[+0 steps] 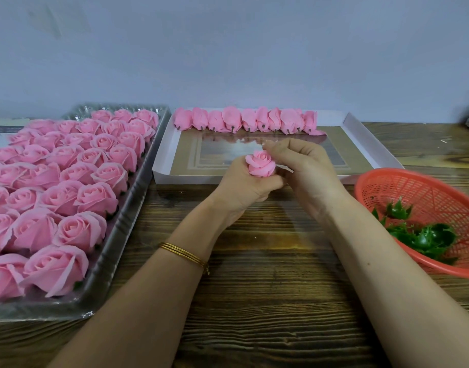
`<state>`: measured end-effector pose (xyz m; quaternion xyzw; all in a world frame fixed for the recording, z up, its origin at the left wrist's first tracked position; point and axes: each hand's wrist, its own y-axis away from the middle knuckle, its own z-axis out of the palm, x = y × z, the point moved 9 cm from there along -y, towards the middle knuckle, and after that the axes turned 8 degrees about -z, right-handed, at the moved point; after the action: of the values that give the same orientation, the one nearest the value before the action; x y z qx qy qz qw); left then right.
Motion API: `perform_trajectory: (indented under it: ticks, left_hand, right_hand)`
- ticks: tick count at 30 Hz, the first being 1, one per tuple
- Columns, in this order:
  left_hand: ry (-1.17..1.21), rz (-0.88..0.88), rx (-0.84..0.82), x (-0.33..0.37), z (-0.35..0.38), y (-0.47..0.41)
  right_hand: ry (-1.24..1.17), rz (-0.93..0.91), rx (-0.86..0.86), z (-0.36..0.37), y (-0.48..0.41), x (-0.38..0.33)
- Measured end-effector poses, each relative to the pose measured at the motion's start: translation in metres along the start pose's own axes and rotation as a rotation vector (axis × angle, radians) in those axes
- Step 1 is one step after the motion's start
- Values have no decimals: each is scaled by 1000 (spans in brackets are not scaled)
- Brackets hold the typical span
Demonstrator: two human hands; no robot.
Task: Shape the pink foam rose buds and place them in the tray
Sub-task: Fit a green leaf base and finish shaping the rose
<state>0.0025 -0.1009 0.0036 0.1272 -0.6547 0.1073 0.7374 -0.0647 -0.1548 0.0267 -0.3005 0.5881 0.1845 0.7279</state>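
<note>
We are finding no text, label, brand, number or sign that we can read. The printed floor of the white tray (191, 178) is showing us only framed border lines, too glossy and blurred for lettering.

A small handcraft workplace for artificial flowers is indicated. A white cardboard tray (191, 178) is set on a wood-grain table (254, 288) against a plain grey wall (228, 49). Left of the cardboard tray, a clear plastic tray (122, 235) is packed with rows of finished pink foam roses (68, 229). Along the cardboard tray's far edge, unshaped buds (244, 120) are lined up. To its right, green plastic calyxes (424, 239) are heaped in a red basket (427, 187).
</note>
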Motion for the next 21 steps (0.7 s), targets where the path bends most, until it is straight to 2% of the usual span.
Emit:
perform_trajectory:
  ticks: [21]
  left_hand:
    - [-22, 38, -93, -5, 4, -5]
  right_hand:
    - [-20, 93, 19, 2, 4, 6]
